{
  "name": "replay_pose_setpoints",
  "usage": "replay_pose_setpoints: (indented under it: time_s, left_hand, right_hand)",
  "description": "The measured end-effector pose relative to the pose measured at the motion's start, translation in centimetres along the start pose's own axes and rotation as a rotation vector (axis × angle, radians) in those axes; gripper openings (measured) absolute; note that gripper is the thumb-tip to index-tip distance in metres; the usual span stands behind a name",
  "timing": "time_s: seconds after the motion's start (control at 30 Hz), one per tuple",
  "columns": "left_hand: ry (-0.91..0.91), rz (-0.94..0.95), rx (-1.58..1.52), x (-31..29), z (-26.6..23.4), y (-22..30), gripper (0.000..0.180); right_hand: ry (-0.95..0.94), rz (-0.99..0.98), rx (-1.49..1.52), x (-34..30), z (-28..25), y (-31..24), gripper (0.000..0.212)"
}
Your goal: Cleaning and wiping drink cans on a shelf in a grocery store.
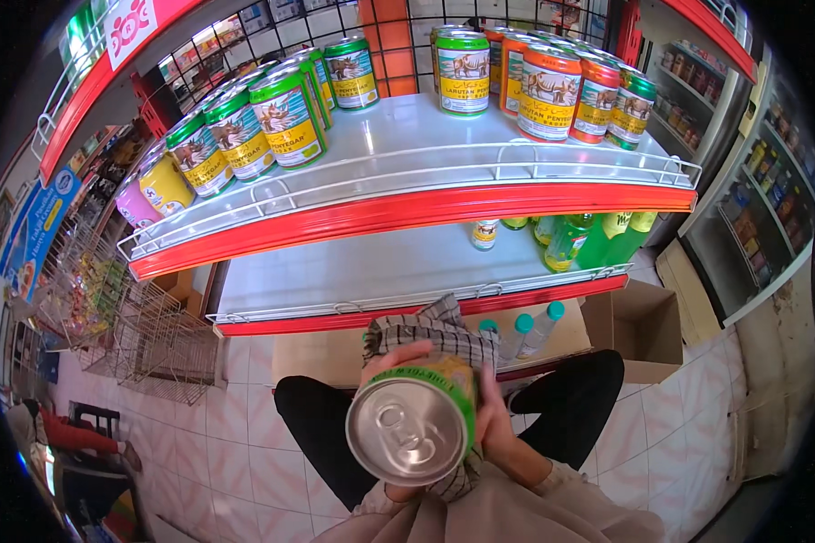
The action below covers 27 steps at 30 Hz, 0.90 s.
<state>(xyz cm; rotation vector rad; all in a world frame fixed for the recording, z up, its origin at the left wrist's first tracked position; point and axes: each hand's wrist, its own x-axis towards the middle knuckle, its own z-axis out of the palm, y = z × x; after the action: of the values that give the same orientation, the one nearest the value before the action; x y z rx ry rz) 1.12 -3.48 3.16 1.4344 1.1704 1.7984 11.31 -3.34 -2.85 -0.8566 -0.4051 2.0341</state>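
A drink can (411, 427) with a silver top and green rim is held close in front of me, its lid tilted up toward my head. Fingers of my left hand (397, 358) curl round the far left side of it; the rest of that hand is mostly behind the can. My right hand (498, 425) is closed against the can's right side, with the cloth between or beside its fingers. A dark-checked cloth (418, 331) bunches up beyond the can and shows again below it, so part of it is hidden.
A white shelf (389, 136) with red edging and a wire rail (407, 172) carries several green and orange cans (552, 90). Green bottles (570, 242) stand on the lower shelf. Clear bottles (541, 330), a cardboard box (638, 335) and wire baskets (158, 344) are lower down.
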Motion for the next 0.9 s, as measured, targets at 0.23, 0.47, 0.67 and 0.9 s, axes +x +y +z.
replay_pose_setpoints:
  time_s: [0.23, 0.47, 0.67, 0.9]
  left_hand:
    - [0.105, 0.115, -0.009, 0.4, 0.2, -1.5, 0.081]
    - [-0.058, 0.038, -0.010, 0.7, -0.5, -1.6, 0.069]
    - [0.032, -0.031, -0.271, 0.5, -0.4, -1.5, 0.077]
    - [-0.088, 0.247, 0.199, 0.8, -1.0, -3.7, 0.066]
  right_hand:
    - [-0.135, -0.368, -0.415, -1.7, 1.0, -1.0, 0.046]
    - [-0.056, -0.157, -0.058, -2.5, 2.4, -2.7, 0.039]
    - [0.001, -0.380, -0.288, -2.0, 2.3, -3.5, 0.033]
    - [-0.075, -0.689, -0.414, -5.4, 4.6, -5.7, 0.045]
